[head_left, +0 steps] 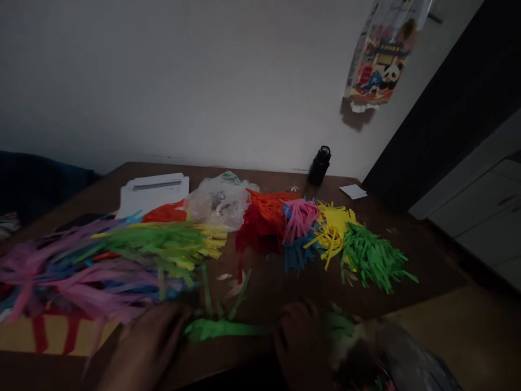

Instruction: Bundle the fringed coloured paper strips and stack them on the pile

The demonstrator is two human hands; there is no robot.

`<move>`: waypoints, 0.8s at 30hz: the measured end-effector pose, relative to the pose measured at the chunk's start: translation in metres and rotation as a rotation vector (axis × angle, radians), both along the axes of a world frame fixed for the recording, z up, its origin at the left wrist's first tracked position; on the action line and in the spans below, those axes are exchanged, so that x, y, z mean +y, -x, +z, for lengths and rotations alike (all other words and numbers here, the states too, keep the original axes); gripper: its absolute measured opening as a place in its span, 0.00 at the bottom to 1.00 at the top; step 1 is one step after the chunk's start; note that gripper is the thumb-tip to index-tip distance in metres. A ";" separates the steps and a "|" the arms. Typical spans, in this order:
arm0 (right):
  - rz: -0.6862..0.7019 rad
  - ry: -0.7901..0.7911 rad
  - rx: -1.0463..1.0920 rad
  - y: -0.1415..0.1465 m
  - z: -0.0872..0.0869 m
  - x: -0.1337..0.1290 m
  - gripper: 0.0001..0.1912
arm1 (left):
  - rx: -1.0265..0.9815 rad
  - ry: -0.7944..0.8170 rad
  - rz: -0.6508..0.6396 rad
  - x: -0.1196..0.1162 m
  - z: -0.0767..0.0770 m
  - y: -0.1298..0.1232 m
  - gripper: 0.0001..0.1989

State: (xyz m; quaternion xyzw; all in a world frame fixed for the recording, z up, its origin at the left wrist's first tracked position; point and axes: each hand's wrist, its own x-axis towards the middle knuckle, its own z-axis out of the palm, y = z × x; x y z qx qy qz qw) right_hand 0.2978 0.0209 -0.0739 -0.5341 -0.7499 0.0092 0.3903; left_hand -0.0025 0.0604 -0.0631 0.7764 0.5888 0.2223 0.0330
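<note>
A twisted bundle of green paper strips (222,329) lies across the near edge of the table, between my hands. My right hand (299,339) has its fingers curled over the bundle's right part, and more green paper shows just beyond it. At the bundle's left end is my left hand (152,339), close to the paper. Motion blurs its fingers, so I cannot make out whether they grip it. Loose green strips stick up behind the bundle.
Green fringe (376,258), yellow fringe (334,225), pink fringe (301,217) and red-orange fringe (266,214) lie behind. Long purple streamers (101,288) cover the left. A clear plastic bag (220,201), white papers (154,190) and a black bottle (319,165) stand farther back.
</note>
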 end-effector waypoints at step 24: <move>0.030 -0.048 0.030 -0.003 -0.003 0.003 0.08 | 0.068 -0.178 0.032 0.004 0.008 -0.004 0.12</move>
